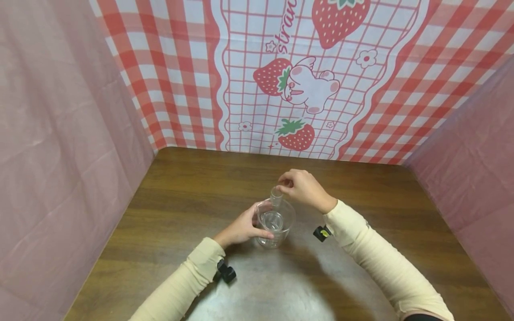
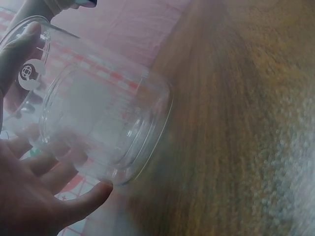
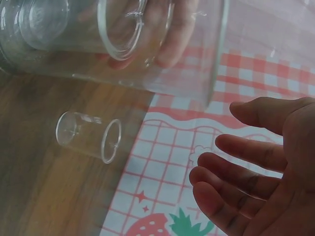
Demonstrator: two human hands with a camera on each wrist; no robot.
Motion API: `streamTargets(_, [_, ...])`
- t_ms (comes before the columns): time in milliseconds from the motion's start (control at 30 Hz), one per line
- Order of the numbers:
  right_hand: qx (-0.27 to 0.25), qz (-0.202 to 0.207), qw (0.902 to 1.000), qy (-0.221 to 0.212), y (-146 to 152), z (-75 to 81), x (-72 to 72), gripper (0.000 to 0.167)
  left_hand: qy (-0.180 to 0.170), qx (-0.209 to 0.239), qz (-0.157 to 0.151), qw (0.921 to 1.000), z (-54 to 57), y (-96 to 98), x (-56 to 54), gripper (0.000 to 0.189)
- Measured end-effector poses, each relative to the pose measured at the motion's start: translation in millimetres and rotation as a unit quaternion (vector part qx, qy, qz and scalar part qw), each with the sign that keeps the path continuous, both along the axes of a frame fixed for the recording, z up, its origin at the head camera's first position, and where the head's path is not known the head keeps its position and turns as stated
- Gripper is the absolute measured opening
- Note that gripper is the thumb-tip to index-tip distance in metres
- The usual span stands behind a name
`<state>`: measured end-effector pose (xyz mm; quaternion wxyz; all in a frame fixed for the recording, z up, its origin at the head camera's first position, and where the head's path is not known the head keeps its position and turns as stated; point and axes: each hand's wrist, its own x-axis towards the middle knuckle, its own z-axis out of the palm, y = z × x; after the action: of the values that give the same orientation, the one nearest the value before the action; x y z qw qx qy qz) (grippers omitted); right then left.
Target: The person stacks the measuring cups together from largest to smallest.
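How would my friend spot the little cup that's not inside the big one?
Find the brown table, then the big clear cup in the left hand. Look just behind it, toward the checked cloth, near the right hand, for a little clear cup. It's the small one standing outside the big cup.

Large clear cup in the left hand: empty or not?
Not empty: the large clear cup has a smaller clear cup inside, whose rim shows through the outer wall in both wrist views.
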<state>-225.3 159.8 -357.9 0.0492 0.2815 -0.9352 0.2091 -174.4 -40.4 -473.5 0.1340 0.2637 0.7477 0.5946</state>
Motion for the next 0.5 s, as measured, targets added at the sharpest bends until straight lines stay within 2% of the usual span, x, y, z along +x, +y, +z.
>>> streamTargets(500, [0.017, -0.031, 0.9991, -0.025, 0, -19.7, -12.3, 0.028, 0.004, -0.009, 0.008, 0.9999, 2.9, -0.3, 1.9, 0.087])
